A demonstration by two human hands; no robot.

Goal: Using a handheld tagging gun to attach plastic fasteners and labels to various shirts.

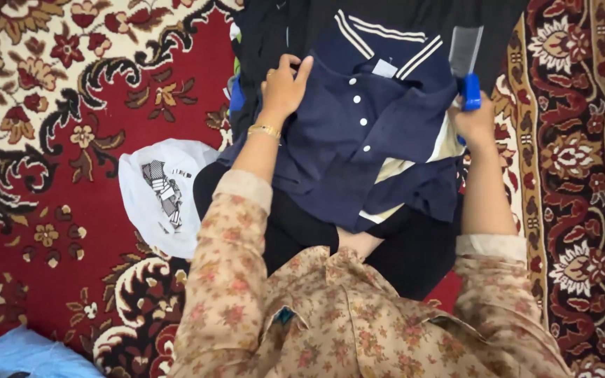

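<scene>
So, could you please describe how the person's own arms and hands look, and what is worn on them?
Both arms wear loose beige sleeves printed with small pink and brown flowers, each ending in a plain beige cuff pushed up the forearm. The left hand has a thin gold bracelet at the wrist and what looks like a gold ring on one finger. The right hand shows no jewellery.

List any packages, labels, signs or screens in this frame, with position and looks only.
White plastic bag: on the red carpet left of the person's lap, crumpled, white with a black and grey print.
Neck label: inside the collar of the navy polo shirt, small pale rectangle.
Blue plastic package corner: bottom left, light blue, mostly cut off.
No signs or screens.
</scene>
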